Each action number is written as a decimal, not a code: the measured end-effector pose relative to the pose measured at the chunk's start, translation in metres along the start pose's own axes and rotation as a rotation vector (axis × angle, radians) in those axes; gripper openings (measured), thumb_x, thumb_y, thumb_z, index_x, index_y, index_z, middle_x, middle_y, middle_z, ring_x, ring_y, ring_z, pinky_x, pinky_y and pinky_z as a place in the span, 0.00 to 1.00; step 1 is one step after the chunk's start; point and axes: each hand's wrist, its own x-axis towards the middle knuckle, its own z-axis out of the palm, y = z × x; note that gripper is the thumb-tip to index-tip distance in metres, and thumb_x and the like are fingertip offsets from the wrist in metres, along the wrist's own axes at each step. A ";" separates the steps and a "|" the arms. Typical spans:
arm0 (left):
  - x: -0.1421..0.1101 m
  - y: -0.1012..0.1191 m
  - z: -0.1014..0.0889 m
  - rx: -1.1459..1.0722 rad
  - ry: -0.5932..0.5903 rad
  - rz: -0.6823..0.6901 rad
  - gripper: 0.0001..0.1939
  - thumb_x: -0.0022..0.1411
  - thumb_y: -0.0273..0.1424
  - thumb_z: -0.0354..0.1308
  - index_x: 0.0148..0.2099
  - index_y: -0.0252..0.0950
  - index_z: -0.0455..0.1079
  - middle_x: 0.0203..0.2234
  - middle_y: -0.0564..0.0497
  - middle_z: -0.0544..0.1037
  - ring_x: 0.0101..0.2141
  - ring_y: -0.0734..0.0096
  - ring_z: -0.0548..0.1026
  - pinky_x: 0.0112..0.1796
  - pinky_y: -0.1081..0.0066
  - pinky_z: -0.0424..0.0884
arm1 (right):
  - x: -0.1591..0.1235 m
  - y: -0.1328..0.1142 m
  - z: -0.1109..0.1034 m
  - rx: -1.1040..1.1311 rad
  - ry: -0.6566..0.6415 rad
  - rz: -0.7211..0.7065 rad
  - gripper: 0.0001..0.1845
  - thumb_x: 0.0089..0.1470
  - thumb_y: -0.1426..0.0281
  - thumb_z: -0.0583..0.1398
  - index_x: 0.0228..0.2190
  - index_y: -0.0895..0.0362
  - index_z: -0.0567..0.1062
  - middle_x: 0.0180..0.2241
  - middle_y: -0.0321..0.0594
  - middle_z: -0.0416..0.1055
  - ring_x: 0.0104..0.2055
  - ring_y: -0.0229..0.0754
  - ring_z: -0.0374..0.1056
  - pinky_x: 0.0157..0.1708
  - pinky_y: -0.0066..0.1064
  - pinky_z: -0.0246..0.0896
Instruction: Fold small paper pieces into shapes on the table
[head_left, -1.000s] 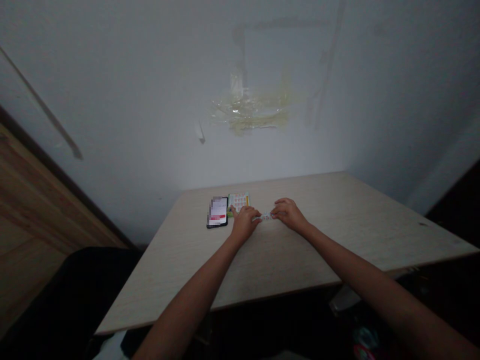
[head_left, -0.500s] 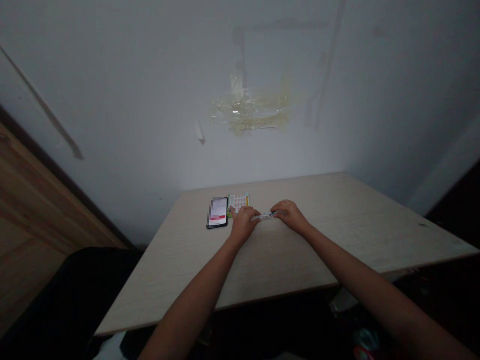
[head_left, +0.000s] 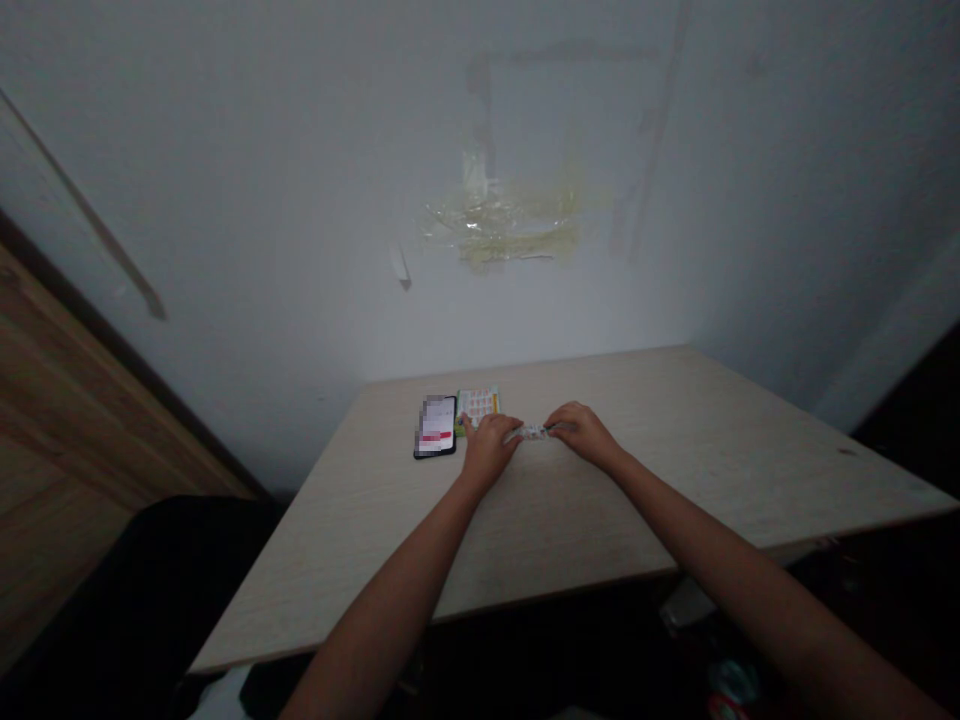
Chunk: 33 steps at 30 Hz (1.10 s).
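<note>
Between my two hands, low over the table, stretches a short whitish strip with small dark markings (head_left: 535,432); it is too small to make out its kind. The fingers of my left hand (head_left: 489,443) are closed on its left end. My right hand (head_left: 585,430) pinches the right end between thumb and fingers. Just behind my left hand lies a printed card or packet (head_left: 478,401) with a green edge and rows of small pictures, partly covered by that hand. Left of it is a phone (head_left: 436,427) with its screen lit.
The pale wooden table (head_left: 360,540) meets the wall (head_left: 300,200) at its back edge. Clear and yellowed tape (head_left: 517,225) sticks to the wall. A dark chair-like shape (head_left: 187,560) stands at the left, beside wooden panelling (head_left: 67,430). Dim items are under the table's front right.
My right hand has shifted very slightly to the right. A bluish spot by its fingertips no longer shows. The phone and the card stay where they were.
</note>
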 end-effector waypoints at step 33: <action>-0.006 0.000 -0.002 0.394 -0.035 -0.072 0.18 0.69 0.40 0.49 0.56 0.44 0.71 0.55 0.44 0.75 0.55 0.47 0.69 0.60 0.31 0.35 | -0.009 0.003 -0.031 -0.768 0.122 0.490 0.10 0.59 0.72 0.57 0.37 0.59 0.80 0.39 0.52 0.72 0.44 0.51 0.64 0.41 0.39 0.54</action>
